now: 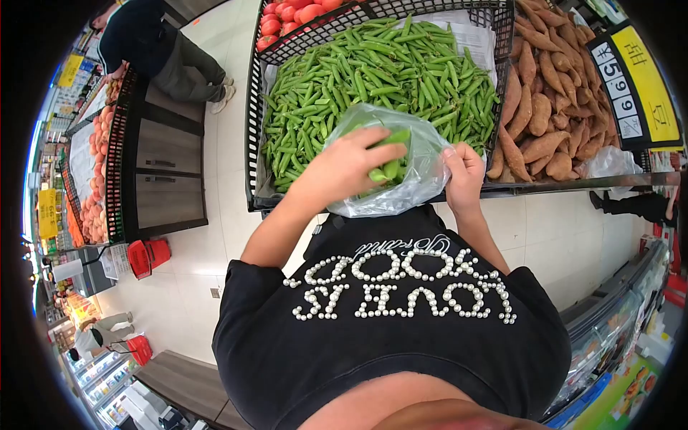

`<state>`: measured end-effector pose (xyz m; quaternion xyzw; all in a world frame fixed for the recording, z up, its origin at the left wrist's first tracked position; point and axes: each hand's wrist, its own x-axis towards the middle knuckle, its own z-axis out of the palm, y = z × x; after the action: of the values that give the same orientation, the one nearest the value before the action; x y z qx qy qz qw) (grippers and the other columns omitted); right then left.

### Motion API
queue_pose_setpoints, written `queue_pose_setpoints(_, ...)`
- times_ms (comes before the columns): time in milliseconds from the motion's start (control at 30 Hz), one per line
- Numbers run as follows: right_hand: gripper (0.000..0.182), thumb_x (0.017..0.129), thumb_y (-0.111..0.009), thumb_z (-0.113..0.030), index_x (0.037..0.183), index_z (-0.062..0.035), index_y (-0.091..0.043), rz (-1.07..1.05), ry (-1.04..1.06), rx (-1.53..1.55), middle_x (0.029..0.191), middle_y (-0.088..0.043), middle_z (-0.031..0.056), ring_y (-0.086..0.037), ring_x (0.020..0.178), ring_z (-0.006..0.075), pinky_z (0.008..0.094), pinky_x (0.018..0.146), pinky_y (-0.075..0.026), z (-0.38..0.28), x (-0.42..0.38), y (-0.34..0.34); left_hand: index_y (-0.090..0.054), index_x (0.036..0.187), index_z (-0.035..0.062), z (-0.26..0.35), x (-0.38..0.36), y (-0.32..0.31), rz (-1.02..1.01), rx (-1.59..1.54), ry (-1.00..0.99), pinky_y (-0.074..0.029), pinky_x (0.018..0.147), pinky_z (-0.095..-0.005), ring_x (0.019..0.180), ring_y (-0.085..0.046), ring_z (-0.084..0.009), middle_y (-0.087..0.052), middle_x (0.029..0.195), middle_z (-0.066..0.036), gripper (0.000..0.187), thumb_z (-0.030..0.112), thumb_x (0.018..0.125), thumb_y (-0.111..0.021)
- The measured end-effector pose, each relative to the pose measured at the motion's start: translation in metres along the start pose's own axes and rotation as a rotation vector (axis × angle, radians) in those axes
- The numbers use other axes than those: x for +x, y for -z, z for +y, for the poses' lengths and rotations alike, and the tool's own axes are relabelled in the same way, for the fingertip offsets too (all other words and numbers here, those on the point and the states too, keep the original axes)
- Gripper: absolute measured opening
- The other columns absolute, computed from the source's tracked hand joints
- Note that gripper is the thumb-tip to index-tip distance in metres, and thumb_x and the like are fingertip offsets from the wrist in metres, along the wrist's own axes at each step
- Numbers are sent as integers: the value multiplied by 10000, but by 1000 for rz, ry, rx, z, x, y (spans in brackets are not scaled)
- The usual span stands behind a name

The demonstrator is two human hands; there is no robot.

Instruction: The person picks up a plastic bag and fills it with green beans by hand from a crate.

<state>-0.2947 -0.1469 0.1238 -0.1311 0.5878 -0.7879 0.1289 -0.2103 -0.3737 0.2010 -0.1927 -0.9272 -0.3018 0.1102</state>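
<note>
A clear plastic bag [430,147] hangs open over the front edge of the crate, in front of my body. My left hand [347,168] reaches into its mouth, fingers curled around a few green pea pods [393,168]. At the bag's right side, my right hand [464,172] pinches the rim between thumb and fingers. Just beyond both hands lies a large heap of pea pods [373,72] in a black plastic crate [252,143]. The tips of my left fingers are partly hidden by the pods and the bag.
Sweet potatoes [548,93] fill the bin to the right, beside a yellow price sign [645,86]. Tomatoes [290,14] lie behind the peas. A person [154,43] stands by another produce stand at left. Red baskets [149,256] are on the floor.
</note>
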Motion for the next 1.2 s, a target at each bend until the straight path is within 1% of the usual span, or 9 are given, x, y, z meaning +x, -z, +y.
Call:
queue_pose_setpoints(200,280,916,-560,-81,662,-96,-442,119,6,136,624,-487,-21,-412,542,47,212,499,-327,-8,-2,8,-623,1080,64,-29,45,24,317,-183,-108,-517,740,-318,842,-647,-211,-645,943,-84,382,23,712,-716)
queue_pose_setpoints(333,287,917,-568,-93,662,-103,-439,105,-89,193,615,-490,-14,-436,519,61,217,477,-347,-2,-7,7,-578,1183,70,-67,104,-1,302,-948,313,-501,650,-267,730,-630,-112,-629,966,-25,406,49,802,-718)
queue_pose_setpoints(433,293,920,-563,-94,663,-112,-423,83,-125,157,602,-473,-16,-435,508,65,215,475,-355,-4,-12,0,-508,1304,68,-107,144,-23,219,-914,435,-515,671,-283,807,-644,-133,-623,1023,-45,553,135,806,-738)
queue_pose_setpoints(533,294,924,-543,-78,668,-122,-404,93,-108,101,596,-458,-18,-423,497,63,207,466,-348,-10,-16,-3,-437,1387,73,-133,169,-40,238,-504,239,-513,835,-356,1042,-618,-219,-587,1207,-111,661,246,822,-733)
queue_pose_setpoints(667,294,908,-579,-105,658,-107,-424,89,-79,91,632,-476,-17,-445,540,59,214,502,-388,-12,-18,11,-485,1358,88,-135,171,-50,235,-612,196,-345,1075,-403,1323,-416,-293,-433,1435,-167,597,264,831,-704)
queue_pose_setpoints(800,292,906,-572,-96,657,-105,-420,70,-50,61,635,-476,-15,-444,548,54,212,508,-391,-9,-19,13,-640,1076,24,-108,140,-49,407,-85,-62,-436,988,-400,1150,-547,-342,-576,1227,-193,292,171,824,-641)
queue_pose_setpoints(967,287,907,-543,-59,658,-98,-406,45,-44,104,635,-465,-10,-421,553,61,221,518,-364,-7,-17,6,-636,987,36,-26,63,-45,58,-298,63,-497,805,-391,901,-629,-321,-641,886,-168,204,164,827,-631)
queue_pose_setpoints(1067,287,912,-507,-20,665,-99,-385,19,-38,168,633,-437,-12,-386,585,75,245,552,-340,-4,-15,5,-648,986,38,-20,35,-60,-317,11,252,-491,846,-401,995,-615,-311,-640,1003,-167,236,202,815,-642)
queue_pose_setpoints(1200,283,908,-523,-26,660,-88,-402,-78,-52,109,632,-464,3,-410,568,73,231,535,-348,4,-15,0,-589,1184,85,-59,-7,-110,-289,437,275,-444,929,-485,1190,-520,-333,-563,1257,-154,487,268,744,-692)
